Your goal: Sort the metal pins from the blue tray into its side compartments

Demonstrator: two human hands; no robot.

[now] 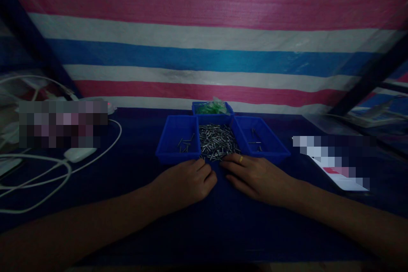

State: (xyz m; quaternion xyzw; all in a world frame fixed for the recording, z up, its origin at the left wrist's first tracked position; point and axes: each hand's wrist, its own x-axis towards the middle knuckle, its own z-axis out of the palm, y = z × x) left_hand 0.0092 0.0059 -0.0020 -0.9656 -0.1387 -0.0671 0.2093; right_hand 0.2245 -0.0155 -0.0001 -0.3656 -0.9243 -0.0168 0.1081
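My left hand point(188, 180) is at the near side of the middle blue bin, its fingers curled and closed; whatever they may hold is hidden. My right hand point(255, 175), with a yellow ring on one finger, reaches in from the other side. Its fingers are stretched and slightly apart, the tips at the near edge of a pile of metal pins or nails point(216, 138). That pile fills the middle bin. On the left stands a blue bin point(162, 146) with several loose pins, and on the right another blue bin point(274, 146) holds a few.
Behind the middle bin, a small blue bin point(195, 109) contains green clear-wrapped material point(215, 106). White cables point(68, 178) and an adapter point(79, 154) lie at left. A lit phone-like screen point(350, 182), partly blurred, lies at right. A striped sheet point(204, 59) hangs behind the dark blue table point(223, 233).
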